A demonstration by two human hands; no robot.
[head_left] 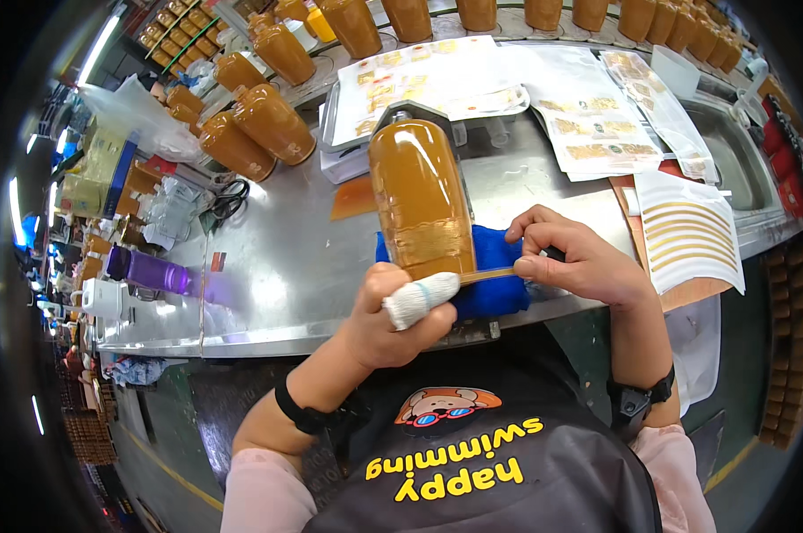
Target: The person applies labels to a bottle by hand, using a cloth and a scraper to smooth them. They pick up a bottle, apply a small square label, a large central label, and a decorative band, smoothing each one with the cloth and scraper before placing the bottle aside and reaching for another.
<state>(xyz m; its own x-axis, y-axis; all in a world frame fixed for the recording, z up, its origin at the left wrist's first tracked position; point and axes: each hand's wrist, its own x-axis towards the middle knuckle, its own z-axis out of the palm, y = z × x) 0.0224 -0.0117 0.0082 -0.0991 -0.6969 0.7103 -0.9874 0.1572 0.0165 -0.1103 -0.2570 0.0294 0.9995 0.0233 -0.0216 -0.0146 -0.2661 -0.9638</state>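
Note:
A glossy brown bottle lies with its neck away from me and its base toward me. Its near end is over a blue cloth. A white cloth wrap with a thin blue band sits at the curled fingers of my left hand, its tip against the bottle's base edge. Whether it covers a finger or is gripped, I cannot fully tell. My right hand pinches the free end of a narrow gold strip, which runs from the bottle's base at the white wrap.
Printed decal sheets lie beyond on the steel table. A white sheet of curved gold strips is at right, near a sink. More brown bottles, black scissors and a purple bottle stand or lie left.

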